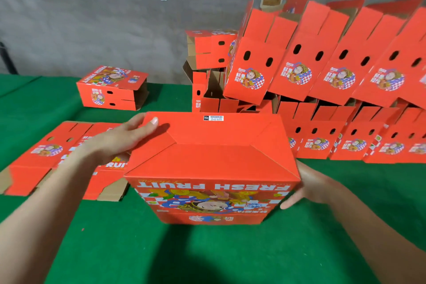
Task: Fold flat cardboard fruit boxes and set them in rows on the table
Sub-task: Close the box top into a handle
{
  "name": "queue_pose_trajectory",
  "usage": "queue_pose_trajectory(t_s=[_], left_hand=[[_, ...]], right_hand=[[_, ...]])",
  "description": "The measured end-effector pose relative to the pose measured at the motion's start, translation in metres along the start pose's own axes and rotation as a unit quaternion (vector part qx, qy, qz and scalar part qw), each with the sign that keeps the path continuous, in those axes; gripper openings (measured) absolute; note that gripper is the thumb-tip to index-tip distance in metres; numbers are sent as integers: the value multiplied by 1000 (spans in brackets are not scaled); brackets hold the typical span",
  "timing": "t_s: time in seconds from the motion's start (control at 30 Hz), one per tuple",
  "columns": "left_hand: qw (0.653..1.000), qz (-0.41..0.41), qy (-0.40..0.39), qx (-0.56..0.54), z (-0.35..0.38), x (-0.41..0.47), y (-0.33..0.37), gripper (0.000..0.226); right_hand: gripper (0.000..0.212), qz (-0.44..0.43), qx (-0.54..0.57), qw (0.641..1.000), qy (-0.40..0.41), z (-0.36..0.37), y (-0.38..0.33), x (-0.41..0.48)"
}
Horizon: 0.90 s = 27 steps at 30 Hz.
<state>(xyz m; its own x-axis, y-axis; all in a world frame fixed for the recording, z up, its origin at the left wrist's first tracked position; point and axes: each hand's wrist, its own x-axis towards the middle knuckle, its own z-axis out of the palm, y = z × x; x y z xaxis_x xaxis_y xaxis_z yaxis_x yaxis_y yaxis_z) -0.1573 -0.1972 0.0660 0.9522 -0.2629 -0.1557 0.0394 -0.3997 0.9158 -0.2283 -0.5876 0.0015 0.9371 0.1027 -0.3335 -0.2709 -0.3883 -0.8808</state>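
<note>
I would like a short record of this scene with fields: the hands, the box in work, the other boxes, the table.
box in hands: red, closed face up, print upside down
left hand: grips its far left edge, thumb on top
right hand: fingers along its right side
flat boxes: pile at left
folded boxes: leaning rows, back right
single box: on its side, back left
table: green cover

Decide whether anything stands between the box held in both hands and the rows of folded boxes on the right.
Nothing visible does. The held box is just before the nearest row, with only bare green table between; the flat boxes lie left.
</note>
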Motion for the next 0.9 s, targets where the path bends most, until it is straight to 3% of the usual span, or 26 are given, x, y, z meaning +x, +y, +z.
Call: queue_pose_trajectory(t_s=[0.03, 0.07, 0.1, 0.17, 0.3, 0.47, 0.67, 0.77, 0.9], left_hand=[[1000, 16, -1, -21, -5, -4, 4, 75], [999, 27, 8, -34, -8, -7, 9, 66], [998, 34, 17, -42, -11, -9, 12, 59], [997, 35, 31, -54, -16, -9, 13, 52], [987, 34, 94, -126, -28, -1, -6, 17], [964, 53, 94, -242, -37, 8, -36, 35], [953, 99, 167, -233, -30, 20, -60, 44], [955, 116, 185, -201, -19, 29, -58, 47], [966, 131, 166, -150, -3, 40, -53, 44]], right_hand=[[46, -1, 15, 1000, 3, -1, 1, -1], [29, 6, 14, 1000, -2, 4, -6, -6], [33, 18, 23, 1000, -5, 8, -10, -6], [65, 20, 42, 999, 6, 16, -17, -4], [74, -115, 114, 987, -6, 33, -26, -5], [93, -239, 68, 966, 73, 54, -42, -1], [82, -289, -59, 942, 159, 85, -61, 10], [76, -343, -144, 904, 211, 100, -72, 22], [71, -356, -170, 886, 243, 114, -94, 45]])
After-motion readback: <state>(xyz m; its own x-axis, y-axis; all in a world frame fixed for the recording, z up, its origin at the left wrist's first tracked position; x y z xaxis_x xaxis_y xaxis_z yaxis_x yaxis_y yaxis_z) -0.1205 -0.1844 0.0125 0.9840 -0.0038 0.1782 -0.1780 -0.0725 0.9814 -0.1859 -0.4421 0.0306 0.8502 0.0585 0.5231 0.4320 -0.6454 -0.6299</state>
